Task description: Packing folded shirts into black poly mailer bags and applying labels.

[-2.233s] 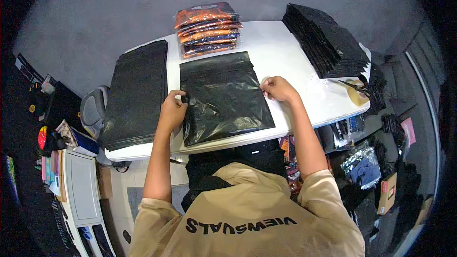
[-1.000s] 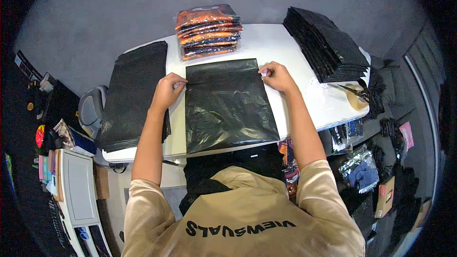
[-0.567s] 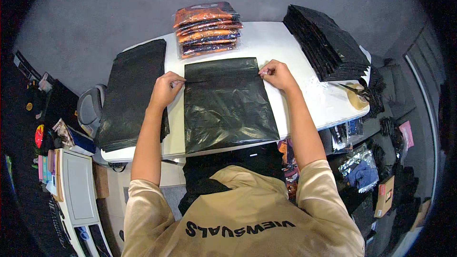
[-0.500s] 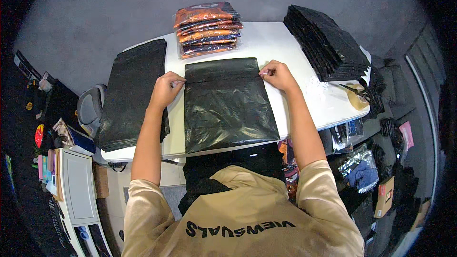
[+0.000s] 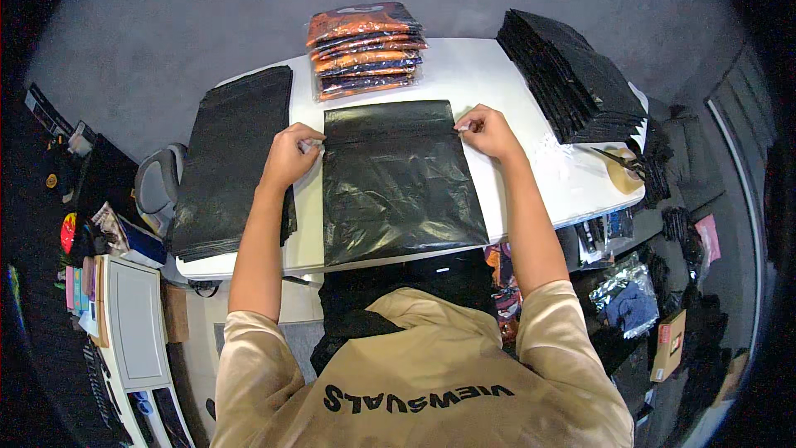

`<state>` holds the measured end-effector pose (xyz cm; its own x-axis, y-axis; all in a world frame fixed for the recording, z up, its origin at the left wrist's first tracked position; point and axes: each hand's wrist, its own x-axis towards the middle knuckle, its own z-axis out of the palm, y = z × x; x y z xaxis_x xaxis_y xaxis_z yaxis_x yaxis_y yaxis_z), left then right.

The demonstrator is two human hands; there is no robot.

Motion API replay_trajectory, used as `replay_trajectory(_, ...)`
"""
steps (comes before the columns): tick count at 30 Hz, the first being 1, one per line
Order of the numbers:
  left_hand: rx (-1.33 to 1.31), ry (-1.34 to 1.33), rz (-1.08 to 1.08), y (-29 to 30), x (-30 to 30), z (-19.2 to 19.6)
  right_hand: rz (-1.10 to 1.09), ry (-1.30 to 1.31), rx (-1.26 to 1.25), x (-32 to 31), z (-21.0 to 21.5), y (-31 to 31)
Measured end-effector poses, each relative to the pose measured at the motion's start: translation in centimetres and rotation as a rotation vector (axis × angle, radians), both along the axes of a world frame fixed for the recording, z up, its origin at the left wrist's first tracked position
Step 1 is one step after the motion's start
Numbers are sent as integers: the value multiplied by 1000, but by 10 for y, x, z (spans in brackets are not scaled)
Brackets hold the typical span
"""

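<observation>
A flat black plastic mailing bag [image 5: 402, 199] lies in front of me on the white table, a crease running across its upper part. At the bag's upper left edge, my left hand [image 5: 292, 154] is closed, thumb and fingers pinched together. My right hand [image 5: 491, 133] pinches likewise at the upper right edge. Small pale patches show between the fingertips of both hands; I cannot make out what they are.
Beyond the bag stands a stack of orange and dark clear-wrapped packets [image 5: 365, 58]. Black bags lie piled at the left [image 5: 236, 158] and in a taller stack at the far right [image 5: 572, 75]. Scissors [image 5: 622, 158] and a tape roll [image 5: 620, 176] sit near the table's right edge [image 5: 572, 211].
Both hands stay at the bag's side edges, with only a slight shift of the fingers. More of the pale patch shows in the left hand. The bag lies as before.
</observation>
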<state>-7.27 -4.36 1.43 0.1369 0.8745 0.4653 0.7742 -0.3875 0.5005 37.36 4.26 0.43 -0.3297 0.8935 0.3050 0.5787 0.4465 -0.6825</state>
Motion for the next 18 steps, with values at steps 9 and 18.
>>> replay_trajectory(9, 97, 37, 6, 28, 38, 14, 218, -127, 224, -81, 26, 6)
replay_trajectory(18, -277, 448, -121, 91, 102, -24, 96, -615, 3, -152, -5, 13)
